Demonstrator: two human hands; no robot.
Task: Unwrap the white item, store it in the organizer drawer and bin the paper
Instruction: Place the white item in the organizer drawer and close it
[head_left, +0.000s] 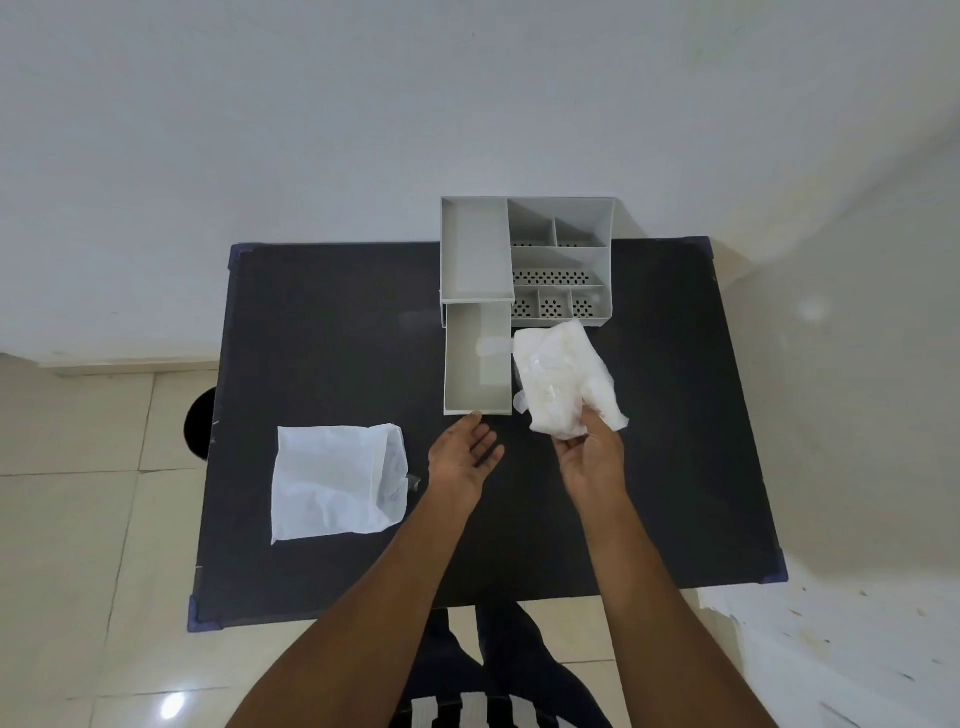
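Observation:
A grey organizer (558, 260) stands at the back of the black table (322, 322). Its drawer (475, 364) is pulled out towards me and looks empty except for a pale smudge near its right wall. My right hand (589, 460) holds a crumpled white wrapped bundle (563, 382) just right of the drawer, above the table. My left hand (465, 454) is palm up with fingers apart, its fingertips touching the drawer's front edge. Whether the white item is inside the wrapping I cannot tell.
A white bag (337, 480) with its mouth open to the right lies on the table's left half. A dark round shape (200, 423) shows on the floor past the table's left edge. White wall behind, tiled floor on both sides.

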